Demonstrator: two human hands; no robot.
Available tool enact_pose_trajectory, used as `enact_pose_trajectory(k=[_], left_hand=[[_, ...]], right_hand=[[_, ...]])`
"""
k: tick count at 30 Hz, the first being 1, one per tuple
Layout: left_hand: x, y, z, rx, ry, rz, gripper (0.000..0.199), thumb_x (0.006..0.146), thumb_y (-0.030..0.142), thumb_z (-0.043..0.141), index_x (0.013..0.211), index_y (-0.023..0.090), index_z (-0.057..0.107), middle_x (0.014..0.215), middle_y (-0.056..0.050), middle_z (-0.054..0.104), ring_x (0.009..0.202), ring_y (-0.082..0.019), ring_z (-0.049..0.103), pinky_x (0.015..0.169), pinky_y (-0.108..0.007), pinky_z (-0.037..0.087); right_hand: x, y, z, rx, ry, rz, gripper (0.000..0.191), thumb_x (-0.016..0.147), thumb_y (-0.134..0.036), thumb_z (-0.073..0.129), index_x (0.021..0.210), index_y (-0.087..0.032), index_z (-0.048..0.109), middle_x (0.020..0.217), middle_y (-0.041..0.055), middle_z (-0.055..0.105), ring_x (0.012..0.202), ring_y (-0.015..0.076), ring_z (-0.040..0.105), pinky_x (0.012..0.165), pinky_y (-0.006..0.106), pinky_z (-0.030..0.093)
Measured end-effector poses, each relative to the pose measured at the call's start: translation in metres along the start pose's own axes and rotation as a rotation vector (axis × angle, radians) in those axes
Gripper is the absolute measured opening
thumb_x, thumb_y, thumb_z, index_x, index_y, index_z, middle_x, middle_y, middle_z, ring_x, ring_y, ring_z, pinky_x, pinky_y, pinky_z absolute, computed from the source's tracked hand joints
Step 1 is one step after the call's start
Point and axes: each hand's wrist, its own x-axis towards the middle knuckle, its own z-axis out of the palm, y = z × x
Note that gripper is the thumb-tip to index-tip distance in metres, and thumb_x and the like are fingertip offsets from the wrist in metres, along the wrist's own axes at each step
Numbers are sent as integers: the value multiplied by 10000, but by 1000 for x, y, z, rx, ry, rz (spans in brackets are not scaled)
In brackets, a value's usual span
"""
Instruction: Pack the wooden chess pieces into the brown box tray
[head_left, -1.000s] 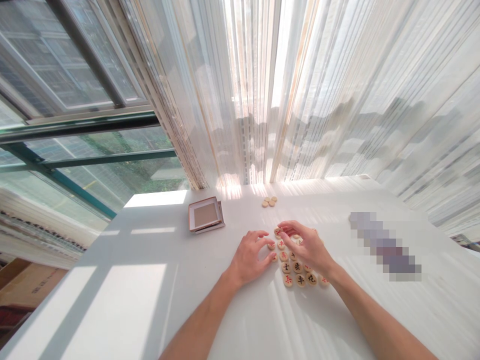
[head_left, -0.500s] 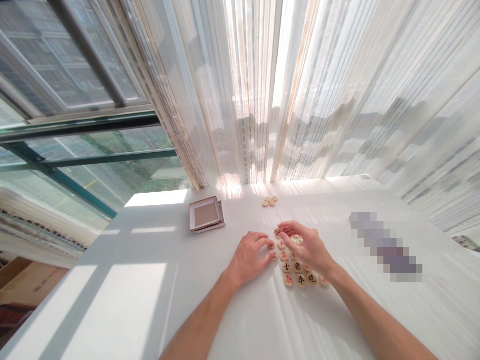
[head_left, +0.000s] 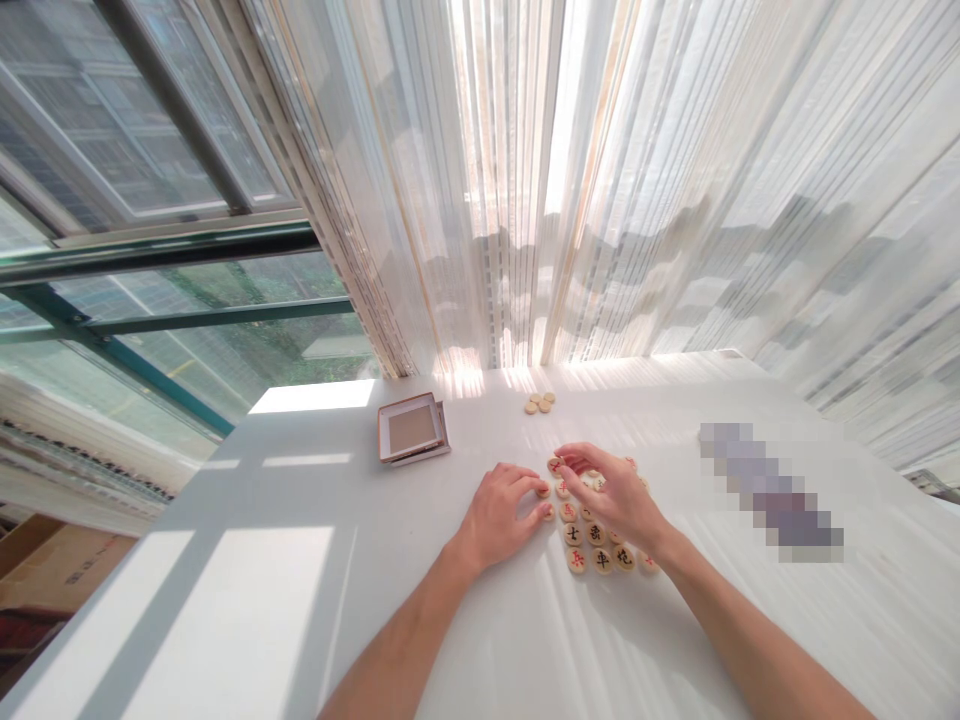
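Observation:
Round wooden Chinese chess pieces (head_left: 596,534) with red and black characters lie in rows on the white table (head_left: 420,620). My left hand (head_left: 499,515) rests at the left edge of the rows, its curled index finger and thumb on two pieces (head_left: 543,489) there. Above the far rows is my right hand (head_left: 611,490). Its thumb and fingertips curve around the right side of a red-marked piece (head_left: 554,466) at the far left corner. The right hand hides several pieces beneath it.
Several plain-side-up pieces (head_left: 539,404) sit together near the far edge. An open shallow box (head_left: 411,432) stands at the left back. A blurred-out patch (head_left: 772,490) covers something on the right. Sheer curtains (head_left: 510,200) hang behind the table, beside a window.
The piece at my right fingertips has shifted very slightly to the left, along with the hand. My left hand stays in place.

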Motion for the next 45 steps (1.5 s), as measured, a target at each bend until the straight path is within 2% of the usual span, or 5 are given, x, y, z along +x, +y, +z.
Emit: enact_pose_trajectory(k=[7,12,20,39,45], left_hand=[[0,-3,1,-80,132,-20,271,912,260,643,1182,254,616,1130,-49,687,1048,-225,631,938,-407,525],[0,-6,8,-166,215,-20,348,931,278,630,1271,258,557,1136,-48,682,946,-188,664,852,-372,565],[-1,-6,13,-276,215,4,303,938,282,634,1236,239,589,1056,-35,735,836,-157,700,777,-324,585],[-2,3,8,-292,215,34,195,938,283,622,1123,230,650,1008,-41,746,785,-158,691,742,-323,601],[-2,1,8,-276,224,17,233,927,282,640,1156,235,646,1024,-41,741,778,-155,682,749,-324,606]], right_hand=[[0,-3,-1,-10,-1,1,175,950,-341,590,1089,-255,654,978,29,748,875,201,713,838,352,579],[0,-6,-1,23,-45,-16,161,955,-334,577,1066,-243,651,965,39,747,866,200,714,817,346,589],[-1,-6,2,45,-130,-28,119,963,-313,565,998,-231,643,913,30,736,856,189,711,791,315,575],[-2,-2,4,52,-122,3,236,958,-457,578,928,-240,665,845,22,741,807,206,707,741,330,567],[-1,-6,3,47,-131,-24,197,983,-383,544,1016,-250,685,878,24,747,822,204,712,751,323,566]])
